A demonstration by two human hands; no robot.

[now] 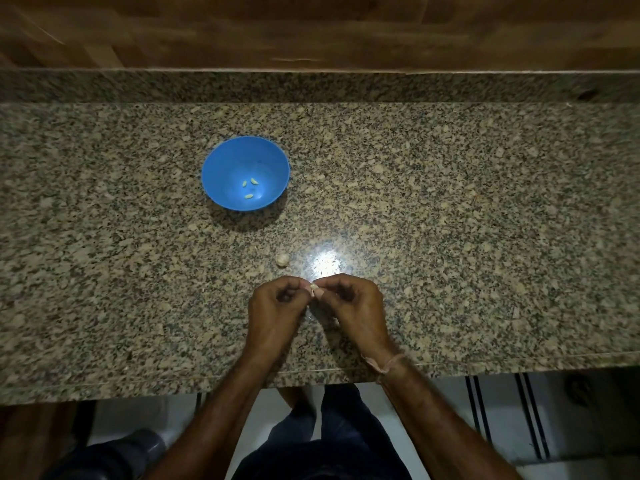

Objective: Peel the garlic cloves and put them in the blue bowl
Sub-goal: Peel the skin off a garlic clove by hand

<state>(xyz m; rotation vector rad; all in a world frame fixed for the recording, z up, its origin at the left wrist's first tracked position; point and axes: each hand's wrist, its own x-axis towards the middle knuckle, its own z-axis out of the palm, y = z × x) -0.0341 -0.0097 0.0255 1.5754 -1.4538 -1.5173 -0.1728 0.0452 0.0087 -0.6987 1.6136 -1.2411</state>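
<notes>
A small pale garlic clove (314,289) is pinched between the fingertips of my left hand (277,308) and my right hand (353,306), just above the granite counter. Both hands have their fingers curled. Farther back and to the left stands the blue bowl (221,161), with three peeled cloves (250,188) on its bottom. A whitish piece of garlic (282,259) lies on the counter between the bowl and my hands.
The speckled granite counter (450,220) runs the full width, with a raised back ledge and wooden wall behind. Its front edge lies just below my wrists. A bright light reflection sits right of the loose garlic piece.
</notes>
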